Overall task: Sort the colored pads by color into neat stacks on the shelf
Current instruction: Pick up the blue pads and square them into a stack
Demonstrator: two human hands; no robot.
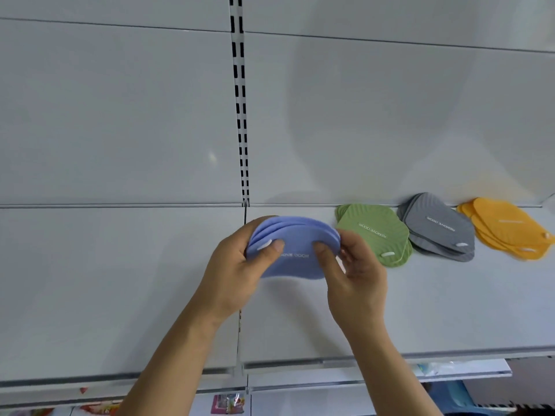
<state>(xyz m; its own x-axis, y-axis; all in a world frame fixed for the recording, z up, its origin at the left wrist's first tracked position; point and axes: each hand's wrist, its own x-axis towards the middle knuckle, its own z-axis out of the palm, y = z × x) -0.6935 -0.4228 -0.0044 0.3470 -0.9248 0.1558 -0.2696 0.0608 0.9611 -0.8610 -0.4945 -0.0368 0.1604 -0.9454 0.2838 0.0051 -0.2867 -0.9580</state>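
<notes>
Spanning the head view, a white shelf (120,280) runs left to right, backed by pale grey-white panels (120,115). A slotted black-and-white upright (240,100) divides the back wall into two bays and meets the shelf at its rear edge. Along the front runs a metal lip with a clear price rail (330,363).

Items on the shelf, right bay, rear, left to right:
- green pads (375,234), a stack slightly fanned, printed lettering on top, a white tab near the front edge;
- grey pads (438,228), a stack just beside the green, also fanned;
- orange pads (507,228), a stack spread loosely, near the right frame edge.

Held above the shelf, centre: blue pads (295,250), several fanned together, just left of the green stack. The left hand (237,271) grips their left side, thumb on top beside a white tab. The right hand (356,274) grips their right side, thumb pressed on the top pad, fingers curled behind.

Below the shelf: blurred coloured packaging (228,403) and a blue object (450,391), identity not legible.
</notes>
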